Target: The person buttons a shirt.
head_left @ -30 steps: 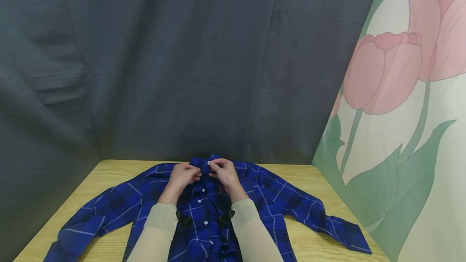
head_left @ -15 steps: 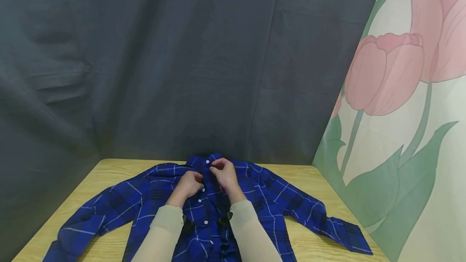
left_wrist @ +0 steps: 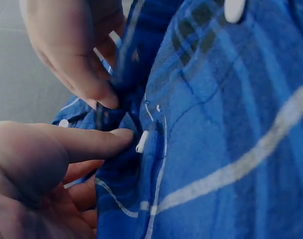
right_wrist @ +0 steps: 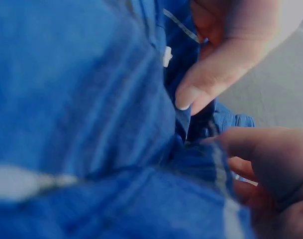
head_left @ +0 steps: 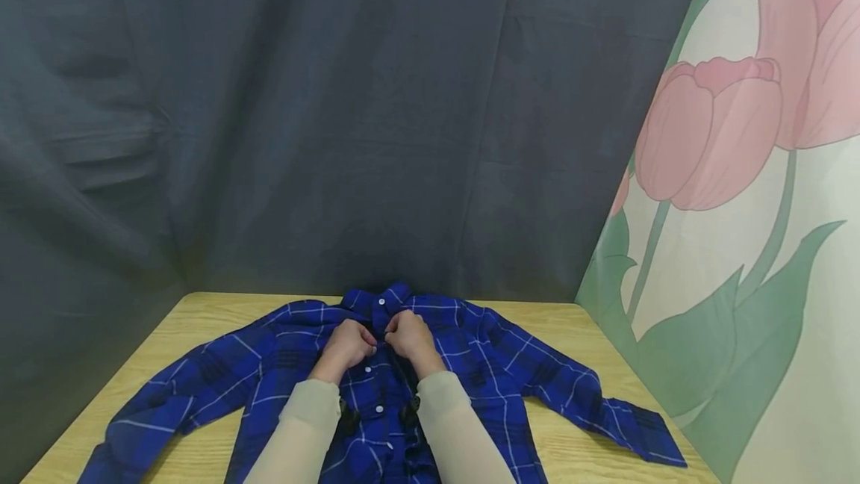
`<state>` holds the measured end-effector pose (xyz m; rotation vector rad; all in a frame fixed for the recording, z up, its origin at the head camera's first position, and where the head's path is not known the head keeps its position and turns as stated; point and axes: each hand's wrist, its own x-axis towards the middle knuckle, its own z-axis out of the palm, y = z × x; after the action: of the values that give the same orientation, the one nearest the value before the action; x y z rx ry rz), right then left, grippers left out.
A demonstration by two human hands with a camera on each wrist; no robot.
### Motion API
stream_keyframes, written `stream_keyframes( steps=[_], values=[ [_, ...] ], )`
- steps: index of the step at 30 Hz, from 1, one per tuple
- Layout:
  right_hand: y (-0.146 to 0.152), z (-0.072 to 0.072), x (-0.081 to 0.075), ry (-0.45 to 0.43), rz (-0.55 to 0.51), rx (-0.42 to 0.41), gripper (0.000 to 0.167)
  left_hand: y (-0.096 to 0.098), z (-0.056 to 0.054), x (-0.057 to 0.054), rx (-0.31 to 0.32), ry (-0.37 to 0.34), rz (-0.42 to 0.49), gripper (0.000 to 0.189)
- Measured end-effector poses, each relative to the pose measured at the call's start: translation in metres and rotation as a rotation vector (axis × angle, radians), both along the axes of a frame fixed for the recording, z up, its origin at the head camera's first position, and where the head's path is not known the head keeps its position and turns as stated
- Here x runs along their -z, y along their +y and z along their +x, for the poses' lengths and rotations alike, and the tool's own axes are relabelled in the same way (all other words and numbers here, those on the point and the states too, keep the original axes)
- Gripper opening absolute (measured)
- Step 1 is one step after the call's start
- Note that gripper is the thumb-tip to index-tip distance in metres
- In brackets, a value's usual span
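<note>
A blue plaid button-up shirt [head_left: 497, 353] lies front up, its collar toward the back. My left hand [head_left: 349, 343] pinches the front edge just below the collar, thumb [left_wrist: 111, 141] beside a white button [left_wrist: 142, 142]. Opposite it, my right hand [head_left: 411, 336] pinches the other front edge, its fingers [right_wrist: 241, 144] curled on the cloth. Both sets of fingertips nearly meet over the front opening. A white collar button [head_left: 381, 302] shows above the hands, and further buttons run down the front. Cloth hides part of the fingertips.
The shirt spreads over a light wooden table [head_left: 222, 312], with its sleeves out to both sides. A dark grey curtain [head_left: 349, 133] hangs behind and along the left. At the right stands a wall [head_left: 799, 305] painted with pink tulips.
My right hand has left the collar button and come down to the front edge below it. My left hand has shifted slightly right and down. The collar button is now uncovered.
</note>
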<state>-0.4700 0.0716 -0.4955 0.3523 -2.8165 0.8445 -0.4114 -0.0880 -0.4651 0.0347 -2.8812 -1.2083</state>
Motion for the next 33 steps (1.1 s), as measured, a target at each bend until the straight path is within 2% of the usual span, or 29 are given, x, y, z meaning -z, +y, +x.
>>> stream_keyframes(
  steps=[5, 10, 13, 19, 25, 27, 29, 31, 33],
  values=[
    [0.004, 0.025, -0.036, -0.051, -0.141, -0.005, 0.008, -0.005, 0.0, -0.005, -0.04, 0.018, 0.085, 0.009],
    [0.01, 0.028, -0.046, -0.077, -0.221, -0.018, 0.013, -0.009, -0.003, -0.011, -0.116, 0.072, 0.211, 0.014],
    [0.013, 0.028, -0.05, -0.09, -0.271, -0.016, 0.014, -0.011, -0.004, -0.015, -0.135, 0.09, 0.266, 0.017],
    [0.02, 0.027, -0.057, -0.123, -0.356, 0.012, 0.013, -0.021, -0.002, -0.016, -0.119, 0.064, 0.303, 0.02],
    [0.025, 0.028, -0.059, -0.162, -0.395, 0.029, 0.017, -0.034, 0.002, -0.021, -0.113, 0.075, 0.327, 0.021],
    [0.025, 0.029, -0.06, -0.168, -0.393, 0.022, 0.02, -0.036, 0.005, -0.025, -0.085, 0.073, 0.334, 0.019],
    [0.025, 0.031, -0.062, -0.181, -0.413, 0.016, 0.023, -0.038, 0.007, -0.03, -0.022, 0.06, 0.317, 0.017],
    [0.025, 0.032, -0.064, -0.191, -0.433, 0.016, 0.023, -0.039, 0.01, -0.034, 0.086, 0.035, 0.285, 0.016],
    [0.025, 0.034, -0.065, -0.206, -0.452, 0.021, 0.022, -0.038, 0.012, -0.037, 0.21, 0.003, 0.209, 0.014]
  ],
)
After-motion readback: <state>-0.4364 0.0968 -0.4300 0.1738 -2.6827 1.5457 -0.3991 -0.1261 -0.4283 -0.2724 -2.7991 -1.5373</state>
